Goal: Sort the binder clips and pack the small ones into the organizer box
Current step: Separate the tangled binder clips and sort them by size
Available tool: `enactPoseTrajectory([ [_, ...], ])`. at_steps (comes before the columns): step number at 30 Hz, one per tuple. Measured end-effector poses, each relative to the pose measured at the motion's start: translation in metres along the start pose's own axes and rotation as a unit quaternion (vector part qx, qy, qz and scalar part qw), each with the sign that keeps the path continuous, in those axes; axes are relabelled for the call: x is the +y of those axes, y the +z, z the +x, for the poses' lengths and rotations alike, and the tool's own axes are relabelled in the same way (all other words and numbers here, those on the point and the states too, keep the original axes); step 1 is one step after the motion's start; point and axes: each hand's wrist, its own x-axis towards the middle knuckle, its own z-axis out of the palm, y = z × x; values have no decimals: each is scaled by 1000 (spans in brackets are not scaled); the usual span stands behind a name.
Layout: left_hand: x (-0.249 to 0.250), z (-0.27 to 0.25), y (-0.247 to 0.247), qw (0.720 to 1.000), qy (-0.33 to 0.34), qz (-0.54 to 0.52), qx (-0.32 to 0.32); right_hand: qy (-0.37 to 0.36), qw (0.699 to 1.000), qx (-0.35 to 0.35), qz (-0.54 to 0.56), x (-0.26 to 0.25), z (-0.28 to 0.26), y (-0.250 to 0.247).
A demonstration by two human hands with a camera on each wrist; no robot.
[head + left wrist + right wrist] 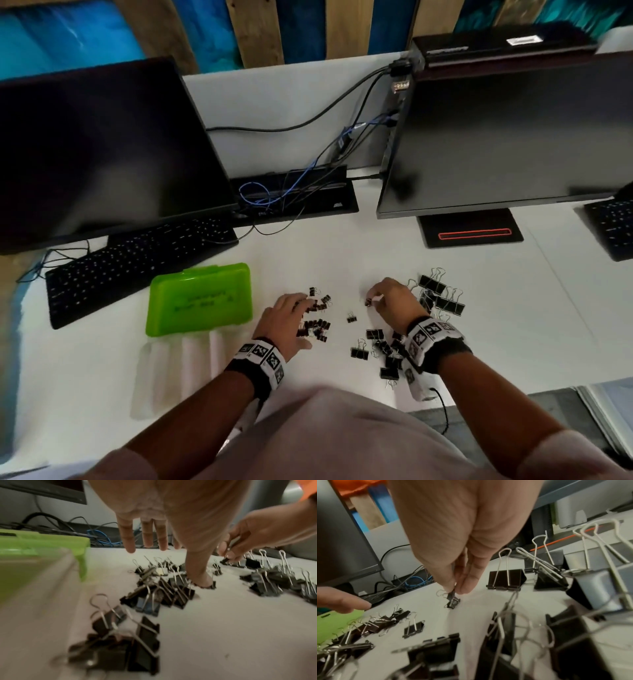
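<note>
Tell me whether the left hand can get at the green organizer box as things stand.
Probably yes. The left hand rests with straight fingers on the small clips, and the green organizer box lies closed just to its left, with only bare table between them.

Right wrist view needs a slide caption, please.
Right hand pinches a small binder clip off the desk among larger clips.

Bare desk [342, 270] ahead; green box [200, 299] left, large clips [440, 294] right.

The dark handwriting on the closed lime-green plastic organizer box [200, 301] is too blurred to read. The left hand [286, 320] hides part of the small black binder clips [317, 323] beneath its straight fingers.
</note>
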Motion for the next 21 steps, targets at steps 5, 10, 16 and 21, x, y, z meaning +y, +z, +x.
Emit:
enactPoseTrajectory([
  [5, -11, -5, -11, 994, -84, -42, -53, -16, 996, -89, -26, -12, 13, 5],
  [10, -18, -12, -1, 987, -119, -53, -97, -75, 984, -160, -29, -44, 18, 31],
  [16, -26, -13, -4, 983, -138, -97, -69, -142, 973, -181, -31, -68, 25, 45],
  [21, -22, -12, -4, 986, -111, -118, -37, -225, 961, -122, -102, -85, 40, 41],
])
